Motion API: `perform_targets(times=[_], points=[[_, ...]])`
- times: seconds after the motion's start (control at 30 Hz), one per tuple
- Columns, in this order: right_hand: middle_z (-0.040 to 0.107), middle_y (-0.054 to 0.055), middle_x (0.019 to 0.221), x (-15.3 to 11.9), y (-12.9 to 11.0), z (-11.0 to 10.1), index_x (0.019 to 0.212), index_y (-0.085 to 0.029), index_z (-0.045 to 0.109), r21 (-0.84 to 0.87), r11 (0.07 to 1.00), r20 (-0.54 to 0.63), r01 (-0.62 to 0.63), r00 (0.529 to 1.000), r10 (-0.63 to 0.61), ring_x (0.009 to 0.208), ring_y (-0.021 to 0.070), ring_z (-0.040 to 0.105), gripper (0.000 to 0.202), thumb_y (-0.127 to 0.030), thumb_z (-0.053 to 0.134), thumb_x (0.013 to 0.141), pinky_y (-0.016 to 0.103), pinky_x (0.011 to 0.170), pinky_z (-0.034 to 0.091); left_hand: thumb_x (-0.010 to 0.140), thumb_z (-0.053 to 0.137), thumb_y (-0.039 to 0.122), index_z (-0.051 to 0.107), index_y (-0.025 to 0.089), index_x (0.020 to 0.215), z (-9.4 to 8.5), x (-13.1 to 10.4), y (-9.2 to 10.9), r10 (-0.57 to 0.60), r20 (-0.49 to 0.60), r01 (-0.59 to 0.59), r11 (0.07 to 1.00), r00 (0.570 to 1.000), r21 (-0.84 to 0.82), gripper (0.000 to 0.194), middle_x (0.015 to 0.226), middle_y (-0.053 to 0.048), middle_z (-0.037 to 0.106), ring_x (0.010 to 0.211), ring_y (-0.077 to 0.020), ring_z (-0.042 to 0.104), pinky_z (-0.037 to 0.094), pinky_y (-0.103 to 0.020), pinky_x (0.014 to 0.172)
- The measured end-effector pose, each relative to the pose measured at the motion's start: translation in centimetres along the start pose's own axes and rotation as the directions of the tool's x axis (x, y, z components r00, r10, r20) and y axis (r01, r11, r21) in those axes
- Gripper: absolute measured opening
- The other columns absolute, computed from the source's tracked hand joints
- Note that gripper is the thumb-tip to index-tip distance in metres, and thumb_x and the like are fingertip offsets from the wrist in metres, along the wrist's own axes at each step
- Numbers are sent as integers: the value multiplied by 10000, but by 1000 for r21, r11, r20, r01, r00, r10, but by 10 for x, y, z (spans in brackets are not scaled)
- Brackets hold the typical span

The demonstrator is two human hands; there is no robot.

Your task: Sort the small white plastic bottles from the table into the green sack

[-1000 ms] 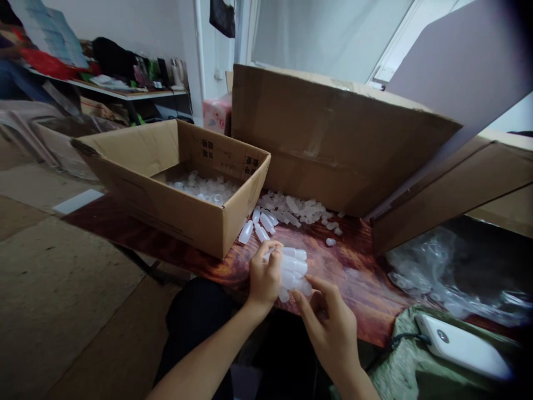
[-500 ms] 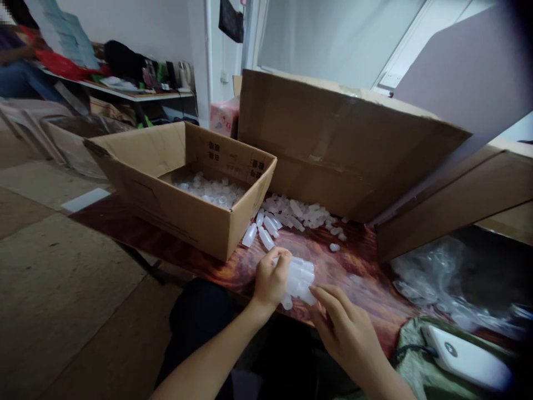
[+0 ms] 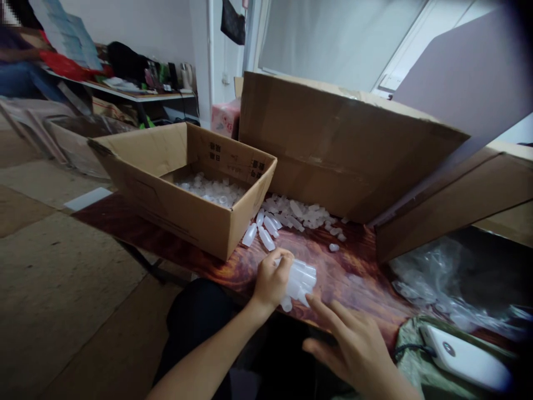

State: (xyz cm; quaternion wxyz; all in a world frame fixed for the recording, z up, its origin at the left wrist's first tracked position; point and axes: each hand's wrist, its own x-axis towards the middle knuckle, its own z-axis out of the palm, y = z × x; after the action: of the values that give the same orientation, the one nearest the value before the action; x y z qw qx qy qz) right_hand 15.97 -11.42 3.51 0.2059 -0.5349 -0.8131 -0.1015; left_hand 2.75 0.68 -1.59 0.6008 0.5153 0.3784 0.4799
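Note:
Several translucent white plastic bottles (image 3: pixel 300 278) are bunched together near the table's front edge. My left hand (image 3: pixel 272 278) is wrapped round one end of the bunch. Just to the right, my right hand (image 3: pixel 347 336) has its fingers spread, the index fingertip at or very close to the nearest bottle; I cannot tell if it touches. A few loose bottles (image 3: pixel 266 238) lie on the table beyond my left hand. Behind them is a pile of small translucent pieces (image 3: pixel 302 214), and one small piece (image 3: pixel 333 248) sits apart on the right.
An open cardboard box (image 3: pixel 179 214) with translucent pieces inside stands on the wood-patterned table (image 3: pixel 353 278). A large carton (image 3: pixel 345 144) rises behind. To the right are clear plastic bags (image 3: pixel 441 278) and a white device (image 3: pixel 462 358) on green cloth. A person (image 3: pixel 20 69) sits far left.
My right hand has drawn back slightly from the bottles, and its thumb and fingers have spread apart. My left hand keeps its hold on the bunch.

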Motion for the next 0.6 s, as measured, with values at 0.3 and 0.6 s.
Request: perform_targets(times=[0.3,0.6], points=[[657,84,885,3,-10,13,1140,-152,527,-85,996,-38,-25,999,21,596,140,615,213,-229,381,1005,238,536,444,828,476,327,576,165,733,2,-2,-8,-62,29,64,997,998,-54,212,662,5,543,584,-127,476,377,-227,536],[399,-40,433,13,-33,41,578,-205,425,646,252,393,-721,597,700,345,86,370,563,-625,320,939,207,349,260,868,476,333,626,172,902,0,-11,5,190,-55,-182,975,980,130,223,758,-11,608,671,-153,533,409,-258,641]])
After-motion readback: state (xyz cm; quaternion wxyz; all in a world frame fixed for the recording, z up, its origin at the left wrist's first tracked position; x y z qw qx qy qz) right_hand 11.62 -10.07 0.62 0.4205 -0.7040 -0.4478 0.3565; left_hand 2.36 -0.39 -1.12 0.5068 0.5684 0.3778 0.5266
